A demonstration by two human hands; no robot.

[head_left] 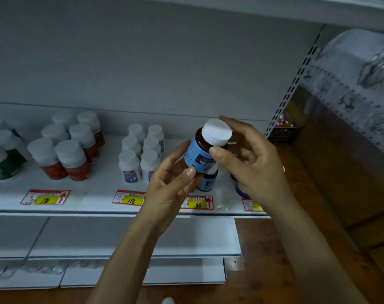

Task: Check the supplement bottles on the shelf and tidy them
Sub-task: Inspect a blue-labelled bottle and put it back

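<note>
A brown supplement bottle (201, 150) with a blue label and a white cap is held tilted above the white shelf (99, 194). My left hand (171, 185) grips its lower end from below. My right hand (248, 159) holds its upper part, thumb on the neck just under the cap. Behind the held bottle another blue-label bottle (207, 181) stands on the shelf, partly hidden. To the left stand several white bottles with pale labels (140, 152) and several red-label bottles (70, 148). Dark green-label bottles (2, 154) sit at the far left.
Price tags reading 198 (45, 197), 118 (129, 198) and 68 (197, 203) line the shelf's front edge. A slotted upright (292, 84) ends the shelf at the right, with patterned fabric (358, 80) and brown boards beyond. White shelves lie below.
</note>
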